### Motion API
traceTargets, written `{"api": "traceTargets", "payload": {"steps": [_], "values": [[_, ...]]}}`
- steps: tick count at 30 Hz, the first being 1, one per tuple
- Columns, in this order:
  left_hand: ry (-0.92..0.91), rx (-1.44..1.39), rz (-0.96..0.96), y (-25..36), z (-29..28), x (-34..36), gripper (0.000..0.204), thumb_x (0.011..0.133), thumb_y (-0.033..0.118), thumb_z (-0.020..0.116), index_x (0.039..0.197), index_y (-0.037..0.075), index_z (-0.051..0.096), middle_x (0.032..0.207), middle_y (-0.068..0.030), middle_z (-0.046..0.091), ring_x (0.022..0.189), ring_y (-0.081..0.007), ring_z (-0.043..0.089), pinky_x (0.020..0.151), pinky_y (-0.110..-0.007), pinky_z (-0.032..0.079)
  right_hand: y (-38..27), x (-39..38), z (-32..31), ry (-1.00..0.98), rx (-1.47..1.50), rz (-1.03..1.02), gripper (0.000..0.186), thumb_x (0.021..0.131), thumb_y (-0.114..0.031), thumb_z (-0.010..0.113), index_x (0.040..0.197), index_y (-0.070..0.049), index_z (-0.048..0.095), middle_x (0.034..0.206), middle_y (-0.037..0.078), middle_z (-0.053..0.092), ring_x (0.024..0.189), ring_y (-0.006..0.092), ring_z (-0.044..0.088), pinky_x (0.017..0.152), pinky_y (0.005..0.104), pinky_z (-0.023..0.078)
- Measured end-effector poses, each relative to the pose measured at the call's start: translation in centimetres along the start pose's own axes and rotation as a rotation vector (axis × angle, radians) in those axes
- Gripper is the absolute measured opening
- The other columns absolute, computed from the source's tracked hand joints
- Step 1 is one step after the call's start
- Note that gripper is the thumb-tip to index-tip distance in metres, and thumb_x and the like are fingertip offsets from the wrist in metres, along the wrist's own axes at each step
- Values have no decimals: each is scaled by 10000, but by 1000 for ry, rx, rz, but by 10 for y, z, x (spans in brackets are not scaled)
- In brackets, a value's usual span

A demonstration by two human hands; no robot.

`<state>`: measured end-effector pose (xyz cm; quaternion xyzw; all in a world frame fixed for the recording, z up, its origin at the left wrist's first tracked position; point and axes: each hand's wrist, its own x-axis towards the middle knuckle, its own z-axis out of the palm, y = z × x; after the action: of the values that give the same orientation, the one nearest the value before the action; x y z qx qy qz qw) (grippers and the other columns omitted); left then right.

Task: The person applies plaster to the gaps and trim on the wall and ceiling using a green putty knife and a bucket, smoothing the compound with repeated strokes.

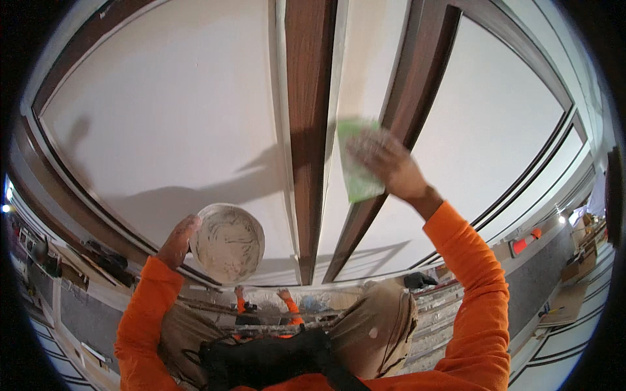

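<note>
My left hand [177, 242] grips the rim of a round, shallow pan [229, 244], its inside smeared with pale filler. Flat and green, a spreader [357, 163] is held in my right hand [385, 159], whose fingers are blurred by motion and coated in white. The spreader lies over the narrow white strip [365, 52] between two dark brown wooden strips, overlapping the edge of the right strip [417, 85]. I cannot tell whether it touches the surface. The left brown strip [310, 98] runs between my two hands.
White panels [176, 98] framed in dark wood spread across the view. Slatted, stained boards [430, 319] lie by my legs. Lower down, a co-worker's orange-sleeved arms [292, 309] reach up. An orange cone [520, 246] and stacked boards [567, 306] stand on the right.
</note>
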<state>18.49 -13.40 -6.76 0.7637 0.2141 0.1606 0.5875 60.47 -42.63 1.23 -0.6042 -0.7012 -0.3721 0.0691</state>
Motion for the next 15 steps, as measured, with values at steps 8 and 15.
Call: {"api": "traceTargets", "payload": {"steps": [8, 15], "values": [[73, -163, -119, 4, 7, -1, 492, 1009, 421, 488, 1262, 2, 536, 1194, -107, 598, 1126, -201, 555, 1007, -345, 418, 104, 97, -86, 301, -214, 95, 698, 816, -129, 704, 1454, -252, 449, 1517, -18, 430, 1408, 203, 387, 1220, 396, 281], [23, 116, 29, -53, -24, 2, 447, 1020, 356, 473, 1280, -4, 523, 1214, -154, 575, 1176, -231, 540, 1014, -388, 432, 50, 41, -12, 155, -146, 36, 698, 808, -165, 722, 1444, -268, 455, 1471, -11, 483, 1374, 231, 432, 1200, 444, 314]]}}
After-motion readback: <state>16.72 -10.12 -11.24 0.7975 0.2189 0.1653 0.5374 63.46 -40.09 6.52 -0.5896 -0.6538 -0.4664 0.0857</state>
